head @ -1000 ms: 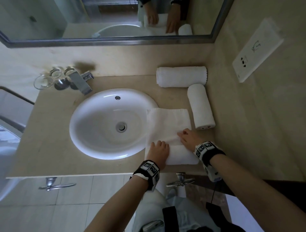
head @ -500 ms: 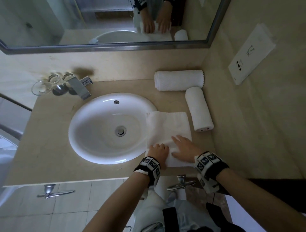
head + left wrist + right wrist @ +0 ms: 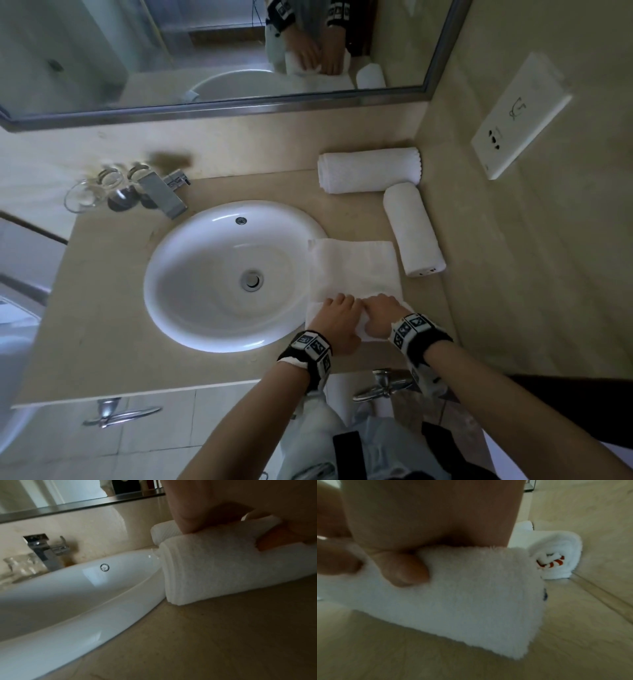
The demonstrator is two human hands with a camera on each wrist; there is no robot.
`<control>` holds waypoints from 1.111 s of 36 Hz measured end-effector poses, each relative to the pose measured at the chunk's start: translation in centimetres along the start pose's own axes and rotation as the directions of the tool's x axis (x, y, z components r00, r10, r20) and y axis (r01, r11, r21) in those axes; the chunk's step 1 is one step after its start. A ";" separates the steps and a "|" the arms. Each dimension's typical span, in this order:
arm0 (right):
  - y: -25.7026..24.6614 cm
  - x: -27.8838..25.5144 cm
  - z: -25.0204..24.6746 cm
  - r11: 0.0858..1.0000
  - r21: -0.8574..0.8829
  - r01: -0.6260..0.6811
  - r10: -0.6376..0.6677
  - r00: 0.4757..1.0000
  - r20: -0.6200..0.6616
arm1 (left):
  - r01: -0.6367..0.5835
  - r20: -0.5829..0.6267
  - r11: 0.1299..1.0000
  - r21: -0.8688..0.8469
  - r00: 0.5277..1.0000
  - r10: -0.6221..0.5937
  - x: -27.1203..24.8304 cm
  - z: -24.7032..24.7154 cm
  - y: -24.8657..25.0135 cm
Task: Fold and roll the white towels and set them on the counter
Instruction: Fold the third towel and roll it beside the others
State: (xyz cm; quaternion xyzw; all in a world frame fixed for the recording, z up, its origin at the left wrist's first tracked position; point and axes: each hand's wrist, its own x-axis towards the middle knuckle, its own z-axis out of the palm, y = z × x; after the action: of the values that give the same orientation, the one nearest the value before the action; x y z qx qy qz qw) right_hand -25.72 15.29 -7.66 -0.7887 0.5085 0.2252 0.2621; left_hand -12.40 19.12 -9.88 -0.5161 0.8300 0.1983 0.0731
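A folded white towel [image 3: 356,270] lies on the beige counter [image 3: 102,308], just right of the sink, its near end turned up into a thick roll [image 3: 214,572] [image 3: 471,601]. My left hand [image 3: 337,317] and right hand [image 3: 380,313] sit side by side on that roll, fingers curled over its top and thumbs tucked against its near side. Two finished rolled towels lie beyond: one [image 3: 368,169] along the back wall, another [image 3: 412,228] along the right wall, its end [image 3: 556,555] showing a red-striped tag.
A white oval sink [image 3: 226,274] fills the counter's middle, with a chrome tap [image 3: 164,192] and empty glasses [image 3: 89,193] behind it at left. A mirror [image 3: 222,51] runs along the back wall. A white socket plate [image 3: 517,116] sits on the right wall.
My right hand drew back from the flat towel to the near end and curled beside the left. Both hands now hold the turned-up roll, which is thicker than before.
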 end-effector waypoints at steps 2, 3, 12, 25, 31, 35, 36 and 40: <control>0.1 0.2 -0.1 1.000 -0.015 -0.001 0.001 1.000 0.020 | 0.045 0.026 0.998 -0.033 0.999 -0.044 0.5 -0.1 0.0; 0.2 0.3 -0.2 1.000 -0.025 -0.006 0.007 1.000 0.026 | 0.063 0.040 0.997 -0.050 0.997 -0.061 0.8 -0.2 0.0; 0.6 0.2 1.2 0.993 -0.101 -0.066 0.049 0.985 -0.167 | 0.165 0.235 0.972 -0.168 0.964 -0.123 4.8 -2.5 -1.4; 0.5 3.7 -1.5 0.990 -0.129 -0.058 0.051 0.997 -0.056 | -0.127 -0.155 0.991 0.031 0.979 0.131 2.1 -1.6 -3.2; 0.7 4.6 -1.9 0.995 -0.090 -0.047 0.044 0.999 -0.031 | -0.071 0.004 0.997 0.034 0.997 0.071 2.5 -2.8 -3.0; 1.3 3.7 -1.5 0.997 -0.069 -0.041 0.031 0.991 -0.130 | -0.045 0.005 0.998 -0.040 0.999 0.046 3.5 -4.0 -2.3; 1.5 3.4 -1.4 0.997 -0.062 -0.055 0.044 0.985 -0.167 | -0.024 0.009 0.998 -0.066 1.000 0.024 3.8 -4.2 -2.5; 1.5 1.5 -0.9 0.989 -0.072 -0.128 0.100 0.948 -0.301 | 0.072 0.058 0.975 -0.211 0.996 -0.061 5.2 -4.6 -3.8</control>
State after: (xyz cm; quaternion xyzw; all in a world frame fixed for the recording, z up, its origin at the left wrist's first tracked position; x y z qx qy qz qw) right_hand -26.44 13.15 -8.17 -0.7939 0.5760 0.1419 0.1333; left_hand -11.06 11.48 -8.35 -0.5433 0.7840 0.2968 0.0452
